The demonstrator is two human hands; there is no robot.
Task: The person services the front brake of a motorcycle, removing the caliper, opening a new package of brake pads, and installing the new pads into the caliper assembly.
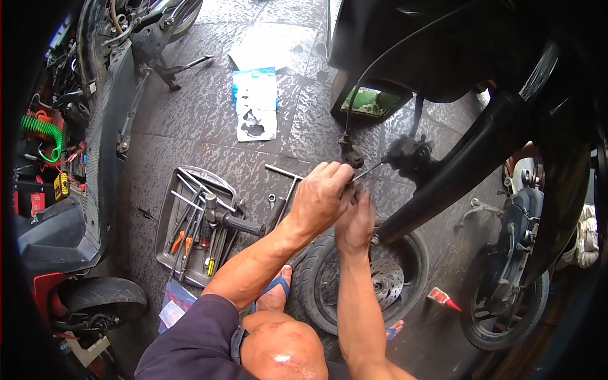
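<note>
In front of the black fork leg [459, 174], my left hand [323, 195] is closed, its fingers curled around the near end of a thin metal rod [368, 171]. The rod slants up to the right toward a dark brake caliper [410, 155]. Just below, my right hand [356, 223] presses close to the left one with bent fingers, slightly blurred; what it grips is hidden. Beyond my fingers a black cable [352, 101] hangs down to a dirty round fitting [351, 153]. A wheel [311, 292] with a brake disc [387, 280] lies beneath my right forearm.
To the left sits a metal tray [166, 244] holding a hammer [228, 221], screwdrivers and several other tools. A T-handle wrench [283, 171] and a ring spanner [272, 201] lie beside it. Farther off is a blue-white packet [256, 104]. A red-capped tube [444, 297] lies right. Motorbikes flank both sides.
</note>
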